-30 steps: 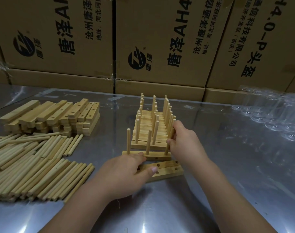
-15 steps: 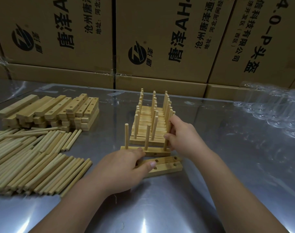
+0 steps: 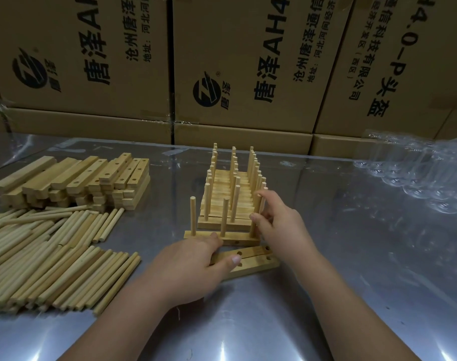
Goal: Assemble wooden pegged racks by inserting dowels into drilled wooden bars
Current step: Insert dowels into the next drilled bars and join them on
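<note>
Far left: stack of drilled bars [image 3: 76, 181]. Nearer, still on the left: big pile of loose dowels [image 3: 47, 259] lying flat on the table [image 3: 352, 282].

Centre: row of finished racks [image 3: 232, 194] runs from mid-table towards the far side, pegs up. Nearest rack [image 3: 232, 239] sits just in front of that row and has three dowels standing in its bar. Two loose drilled bars [image 3: 250, 259] lie side by side, touching, just near of it, holes up, angled slightly.

Left hand [image 3: 188, 267]: fingers relaxed, laid over the left end of the nearest rack's bar, thumb resting across the loose drilled bars. Presses, no grip.

Right hand [image 3: 279, 225]: at the right dowel [image 3: 254, 229] of the nearest rack. Thumb is on its near side, fingers are up by its top, so it looks like a light pinch. Dowel is upright in the bar.

Right side: crumpled clear plastic wrap [image 3: 417, 178] on the table. Far edge: wall of printed cardboard boxes [image 3: 248, 61].
</note>
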